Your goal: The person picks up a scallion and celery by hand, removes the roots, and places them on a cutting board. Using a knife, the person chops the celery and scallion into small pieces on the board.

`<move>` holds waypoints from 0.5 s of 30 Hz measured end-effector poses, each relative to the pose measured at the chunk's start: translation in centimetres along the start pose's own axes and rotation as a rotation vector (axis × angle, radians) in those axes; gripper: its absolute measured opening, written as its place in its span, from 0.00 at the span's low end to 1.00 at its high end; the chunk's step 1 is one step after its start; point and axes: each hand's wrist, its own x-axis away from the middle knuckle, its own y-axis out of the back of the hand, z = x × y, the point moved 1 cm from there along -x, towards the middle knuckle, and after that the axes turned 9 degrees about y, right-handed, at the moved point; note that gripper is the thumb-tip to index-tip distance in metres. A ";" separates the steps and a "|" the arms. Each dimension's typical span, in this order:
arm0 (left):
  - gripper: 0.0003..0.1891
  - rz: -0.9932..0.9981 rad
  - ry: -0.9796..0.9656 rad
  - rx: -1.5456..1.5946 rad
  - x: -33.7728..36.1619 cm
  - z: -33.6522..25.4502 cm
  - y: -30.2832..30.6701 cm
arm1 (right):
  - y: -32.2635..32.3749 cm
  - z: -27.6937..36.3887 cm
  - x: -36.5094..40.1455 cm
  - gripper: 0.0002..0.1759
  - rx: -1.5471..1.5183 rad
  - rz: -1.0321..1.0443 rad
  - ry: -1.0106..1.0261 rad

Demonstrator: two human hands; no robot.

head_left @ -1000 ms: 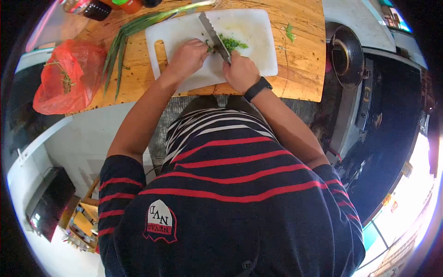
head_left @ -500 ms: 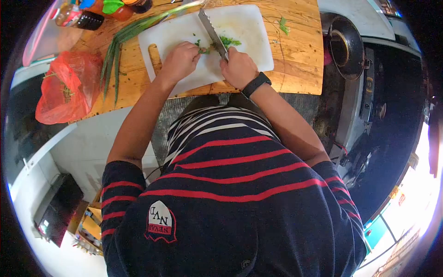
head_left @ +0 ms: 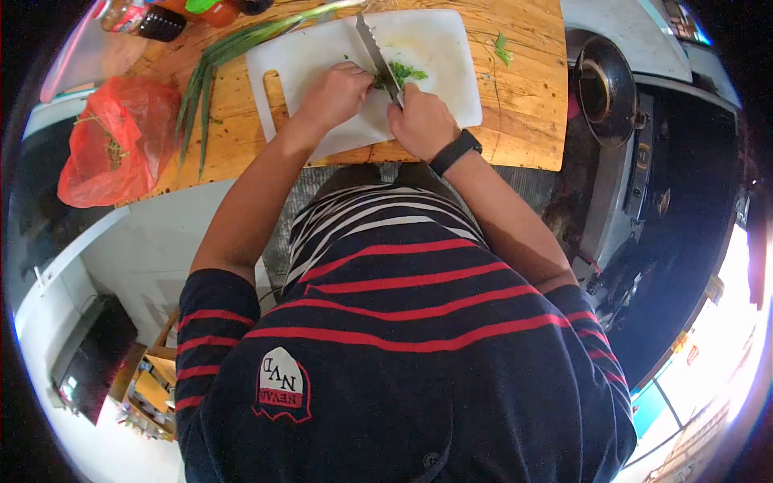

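Left hand (head_left: pixel 336 95) closer to one knife (head_left: pixel 376 53), clamped on greens (head_left: pixel 378 82), right hand (head_left: pixel 423 121) gripping it

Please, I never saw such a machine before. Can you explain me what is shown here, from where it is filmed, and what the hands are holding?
There is no machine here: a person works with two bare hands, filmed from above by a camera on their own head. The right hand holds a knife over a white cutting board. The left hand is close beside the blade; what its fingers hold is hard to see. Chopped greens lie on the board. On the wooden table are also green onions and, at the left edge, a red plastic bag. A wok stands to the right.
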 end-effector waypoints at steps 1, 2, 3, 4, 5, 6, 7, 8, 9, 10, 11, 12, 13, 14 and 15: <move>0.01 -0.013 -0.005 -0.017 0.0 0.2 -0.2 | -0.4 -0.1 0.2 0.17 0.016 -0.011 -0.002; 0.01 -0.015 -0.002 -0.016 0.0 0.4 -0.5 | -1.1 -0.4 0.1 0.17 0.017 -0.009 0.000; 0.01 -0.049 -0.017 0.032 0.0 0.5 -0.6 | -1.7 -0.6 -0.2 0.17 0.011 -0.033 -0.003; 0.03 -0.079 -0.033 0.082 0.2 0.7 -0.7 | -2.2 -0.9 -0.5 0.16 0.004 -0.058 -0.009; 0.03 -0.079 -0.033 0.081 0.1 0.9 -0.8 | -2.5 -1.4 -1.1 0.16 0.003 -0.058 -0.009; 0.02 -0.038 -0.010 0.055 0.0 1.1 -0.8 | -2.1 -1.3 -2.0 0.16 0.010 -0.076 0.029; 0.02 0.006 0.012 0.034 0.0 1.1 -0.9 | -1.7 -1.2 -2.2 0.16 0.017 -0.092 0.061; 0.02 0.004 0.007 0.035 -0.1 1.0 -1.1 | -1.2 -1.2 -2.1 0.16 0.021 -0.096 0.059; 0.02 -0.036 -0.005 0.047 -0.1 1.1 -1.2 | -0.5 -0.9 -2.0 0.16 0.029 -0.033 0.038; 0.02 -0.075 -0.012 0.061 0.0 1.3 -1.2 | -0.2 -0.5 -1.8 0.16 0.036 0.035 0.018; 0.02 -0.080 -0.007 0.060 0.1 1.5 -1.2 | -0.6 -0.4 -1.5 0.16 0.038 0.038 0.023; 0.02 -0.047 0.004 0.069 0.1 1.5 -1.2 | -1.1 -0.5 -1.1 0.16 0.032 0.028 0.003; 0.03 -0.009 0.012 0.081 0.2 1.4 -1.2 | -1.6 -0.6 -0.7 0.17 0.024 0.018 -0.022; 0.03 -0.003 0.009 0.087 0.3 1.2 -1.2 | -1.9 -0.9 -0.7 0.17 0.024 0.019 -0.031; 0.03 -0.004 -0.004 0.065 0.1 1.2 -1.1 | -2.0 -1.0 -1.4 0.17 0.032 -0.007 -0.025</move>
